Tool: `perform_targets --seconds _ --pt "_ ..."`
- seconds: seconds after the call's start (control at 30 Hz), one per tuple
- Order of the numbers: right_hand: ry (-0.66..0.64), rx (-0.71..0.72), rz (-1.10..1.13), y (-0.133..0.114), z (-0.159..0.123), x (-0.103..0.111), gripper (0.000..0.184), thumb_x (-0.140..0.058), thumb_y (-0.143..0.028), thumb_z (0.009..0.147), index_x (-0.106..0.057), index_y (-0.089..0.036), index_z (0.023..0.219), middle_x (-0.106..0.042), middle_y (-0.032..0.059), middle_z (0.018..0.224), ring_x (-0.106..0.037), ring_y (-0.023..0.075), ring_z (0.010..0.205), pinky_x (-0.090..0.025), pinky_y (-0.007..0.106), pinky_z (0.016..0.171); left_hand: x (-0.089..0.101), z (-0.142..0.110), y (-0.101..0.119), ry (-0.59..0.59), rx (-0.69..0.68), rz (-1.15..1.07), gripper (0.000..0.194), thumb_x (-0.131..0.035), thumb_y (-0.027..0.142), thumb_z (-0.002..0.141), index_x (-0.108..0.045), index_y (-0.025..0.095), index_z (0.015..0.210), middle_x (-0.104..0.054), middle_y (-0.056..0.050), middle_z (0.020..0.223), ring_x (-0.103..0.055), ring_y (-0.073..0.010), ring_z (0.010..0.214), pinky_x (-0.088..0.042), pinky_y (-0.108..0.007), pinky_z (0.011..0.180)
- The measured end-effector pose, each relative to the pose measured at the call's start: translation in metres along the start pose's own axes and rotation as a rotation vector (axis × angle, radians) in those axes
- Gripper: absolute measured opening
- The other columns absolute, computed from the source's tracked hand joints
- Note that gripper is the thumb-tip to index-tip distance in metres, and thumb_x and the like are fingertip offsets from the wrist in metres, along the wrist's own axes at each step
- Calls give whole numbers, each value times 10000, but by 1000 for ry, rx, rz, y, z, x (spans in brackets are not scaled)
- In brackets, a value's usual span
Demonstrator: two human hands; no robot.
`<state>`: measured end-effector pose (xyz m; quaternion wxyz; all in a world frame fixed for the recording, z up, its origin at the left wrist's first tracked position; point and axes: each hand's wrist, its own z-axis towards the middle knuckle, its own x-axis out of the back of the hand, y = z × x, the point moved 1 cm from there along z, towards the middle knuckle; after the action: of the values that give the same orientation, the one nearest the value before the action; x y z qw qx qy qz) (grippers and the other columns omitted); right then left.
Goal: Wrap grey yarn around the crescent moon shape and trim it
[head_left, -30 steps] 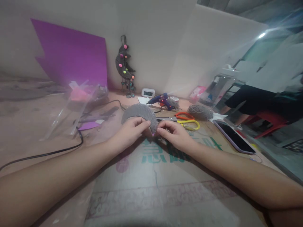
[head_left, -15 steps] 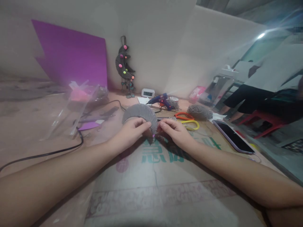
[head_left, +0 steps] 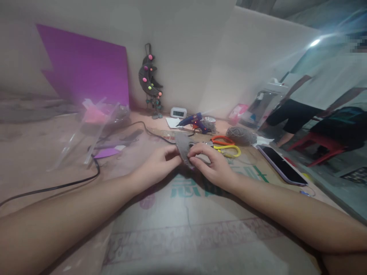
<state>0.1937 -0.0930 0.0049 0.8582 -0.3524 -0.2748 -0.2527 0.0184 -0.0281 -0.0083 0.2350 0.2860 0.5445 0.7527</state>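
Note:
A crescent wrapped in grey yarn is held up in front of me, tilted so that only a narrow side of it faces me. My left hand has its thumb and fingers closed on the crescent's left side. From the right, my right hand pinches at its lower right edge, thumb and fingertips pressed close together. I cannot make out whether a loose yarn strand lies between those fingertips. Beneath both hands is a cardboard sheet with green lettering.
Behind the hands lie a blue glue gun, yellow-handled scissors, orange-handled pliers, and a grey yarn ball. A phone rests at right. A decorated crescent hangs by the wall. A person stands beyond.
The crescent has turned from showing its broad curved face to a narrow side view. My right hand has moved slightly left, onto its edge. The person in the background has shifted.

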Motion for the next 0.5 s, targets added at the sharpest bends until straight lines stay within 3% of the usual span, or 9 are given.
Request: perform_targets --seconds 0.1,0.3,0.5 --pt "-10 -18 -9 1 1 1 86 -510 -180 929 -591 -207 917 -637 44 904 -599 172 879 -482 322 820 0 -1 3 -19 30 -60 151 -532 193 792 -681 185 817 -701 -10 797 -650 -179 796 -498 -277 749" --pt "-38 -12 2 1 1 0 112 -488 -182 937 -598 -196 917 -627 49 897 -602 170 885 -482 318 820 2 0 -2 15 63 93 258 -554 410 848 -640 179 770 -671 -19 739 -628 -195 750 -483 -297 703" --pt "0 -112 19 3 -1 0 92 -516 -256 931 -541 -194 996 -624 43 917 -594 162 854 -483 297 787 4 2 2 91 76 63 260 -543 387 860 -614 189 708 -630 2 655 -604 -168 679 -466 -272 672"
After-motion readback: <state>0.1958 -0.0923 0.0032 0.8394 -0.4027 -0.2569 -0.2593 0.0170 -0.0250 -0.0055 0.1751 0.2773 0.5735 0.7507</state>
